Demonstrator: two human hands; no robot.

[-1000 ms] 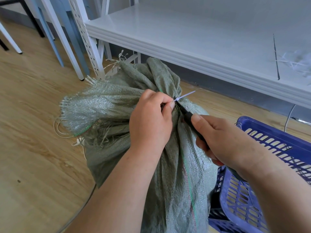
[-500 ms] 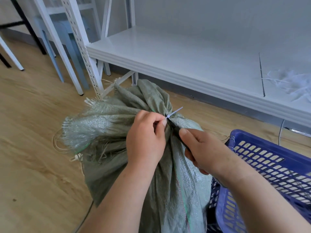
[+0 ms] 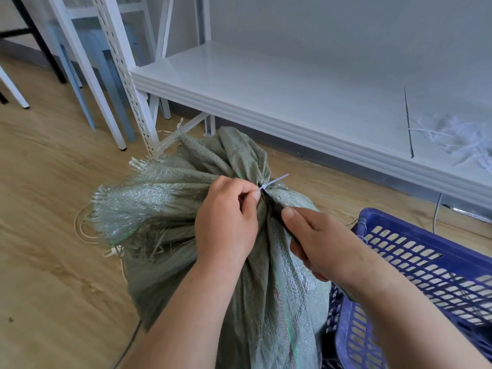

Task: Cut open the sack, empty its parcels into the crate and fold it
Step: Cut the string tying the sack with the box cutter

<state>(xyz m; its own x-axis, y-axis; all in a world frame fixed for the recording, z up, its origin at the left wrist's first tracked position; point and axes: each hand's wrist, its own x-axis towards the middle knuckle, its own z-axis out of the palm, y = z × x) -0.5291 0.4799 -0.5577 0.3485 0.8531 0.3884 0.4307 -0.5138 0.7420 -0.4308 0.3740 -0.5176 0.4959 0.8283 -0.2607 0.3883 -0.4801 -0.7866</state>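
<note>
Left hand (image 3: 226, 222) pinches the white zip tie (image 3: 273, 182) at the sack (image 3: 239, 275) neck, right hand (image 3: 322, 243) wrapped round a dark tool handle (image 3: 279, 211), probably a knife, blade hidden in the folds; sack upright on wood floor (image 3: 53, 249), touching blue crate (image 3: 412, 275), white shelf (image 3: 292, 91) behind.

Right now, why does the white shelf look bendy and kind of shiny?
In the head view, the wide lens curves straight lines, so the shelf edge bows near the picture's borders; soft daylight leaves a pale sheen on its top. The sack and both hands, left hand and right hand, look sharp, with only faint shadows; the crate corner stretches sideways.
</note>
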